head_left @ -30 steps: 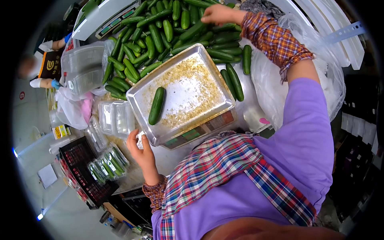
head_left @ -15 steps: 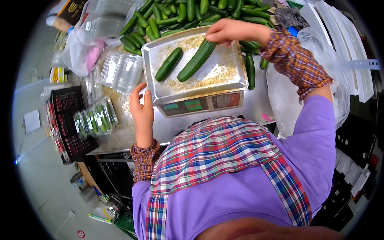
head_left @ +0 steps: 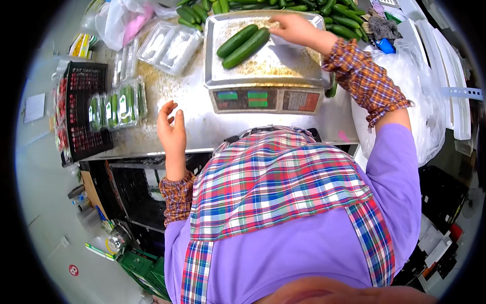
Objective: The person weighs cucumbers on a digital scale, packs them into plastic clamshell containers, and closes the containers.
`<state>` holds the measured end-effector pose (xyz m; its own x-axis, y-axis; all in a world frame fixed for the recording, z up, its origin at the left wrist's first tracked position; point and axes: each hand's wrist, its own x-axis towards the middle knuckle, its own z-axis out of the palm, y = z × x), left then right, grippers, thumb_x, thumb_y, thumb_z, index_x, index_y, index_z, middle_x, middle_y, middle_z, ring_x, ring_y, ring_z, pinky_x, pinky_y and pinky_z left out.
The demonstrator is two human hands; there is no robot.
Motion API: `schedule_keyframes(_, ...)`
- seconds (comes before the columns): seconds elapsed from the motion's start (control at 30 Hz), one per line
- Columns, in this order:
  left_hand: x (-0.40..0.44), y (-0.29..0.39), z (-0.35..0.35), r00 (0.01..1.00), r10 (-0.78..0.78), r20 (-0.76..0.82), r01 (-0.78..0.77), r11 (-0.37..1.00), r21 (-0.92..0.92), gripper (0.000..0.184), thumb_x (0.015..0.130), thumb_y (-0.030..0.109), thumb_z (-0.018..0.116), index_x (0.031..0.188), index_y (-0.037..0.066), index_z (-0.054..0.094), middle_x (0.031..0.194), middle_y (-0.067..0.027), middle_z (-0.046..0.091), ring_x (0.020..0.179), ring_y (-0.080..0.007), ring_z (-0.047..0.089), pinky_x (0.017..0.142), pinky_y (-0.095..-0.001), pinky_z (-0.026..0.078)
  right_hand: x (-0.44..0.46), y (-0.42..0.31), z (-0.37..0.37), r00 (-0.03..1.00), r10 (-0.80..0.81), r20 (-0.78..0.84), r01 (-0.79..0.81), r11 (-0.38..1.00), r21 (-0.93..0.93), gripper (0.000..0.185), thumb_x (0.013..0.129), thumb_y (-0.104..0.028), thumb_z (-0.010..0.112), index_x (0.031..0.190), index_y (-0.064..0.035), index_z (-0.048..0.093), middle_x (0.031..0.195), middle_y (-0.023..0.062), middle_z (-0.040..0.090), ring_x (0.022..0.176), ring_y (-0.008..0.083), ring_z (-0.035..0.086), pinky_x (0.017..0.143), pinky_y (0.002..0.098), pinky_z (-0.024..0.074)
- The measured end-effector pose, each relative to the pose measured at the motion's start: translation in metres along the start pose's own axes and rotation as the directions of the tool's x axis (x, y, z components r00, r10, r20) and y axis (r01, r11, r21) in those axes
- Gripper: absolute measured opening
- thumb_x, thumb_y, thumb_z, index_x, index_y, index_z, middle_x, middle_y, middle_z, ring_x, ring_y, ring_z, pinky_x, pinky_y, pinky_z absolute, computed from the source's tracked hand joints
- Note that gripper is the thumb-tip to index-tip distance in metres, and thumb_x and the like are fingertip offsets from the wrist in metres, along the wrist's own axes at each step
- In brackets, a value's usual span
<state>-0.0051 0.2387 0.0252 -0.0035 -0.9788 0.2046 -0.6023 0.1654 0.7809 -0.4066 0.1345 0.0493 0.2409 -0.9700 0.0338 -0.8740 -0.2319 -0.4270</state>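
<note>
Two cucumbers [head_left: 246, 48] lie side by side, slanting, in the metal tray [head_left: 212, 76] of a weighing scale [head_left: 258, 101] with lit green displays. My right hand [head_left: 293, 30] is over the tray, its fingertips at the upper end of the nearer cucumber. The fingers are slightly apart and not wrapped round it. In front of the scale, to the left, my left hand [head_left: 172, 126] is raised above the table's edge with fingers apart, holding nothing.
A pile of cucumbers [head_left: 344, 20] lies behind the scale. Clear plastic boxes [head_left: 169, 48] stand left of it, with packed cucumbers [head_left: 119, 105] beside a black crate [head_left: 88, 109]. A white plastic bag [head_left: 400, 101] hangs at the right.
The cucumber in my right hand has come down beside the other one in the tray, and the fingers have loosened from it. The view has shifted, so the scale appears higher and further right.
</note>
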Motion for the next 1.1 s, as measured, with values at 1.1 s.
schedule_keyframes(1.1, 0.234, -0.074, 0.141, 0.892, 0.158, 0.424, -0.428, 0.6, 0.676, 0.026, 0.079, 0.029, 0.059, 0.083, 0.006, 0.068, 0.086, -0.0174, 0.065, 0.083, -0.0339, 0.062, 0.072, -0.0422, 0.05, -0.374, 0.213, -0.102, 0.549, 0.714, -0.435, -0.818, 0.566, -0.105, 0.032, 0.081, -0.029, 0.059, 0.099, -0.0033, 0.063, 0.088, 0.0155, 0.065, 0.084, 0.0269, 0.063, 0.074, 0.0352, 0.0478)
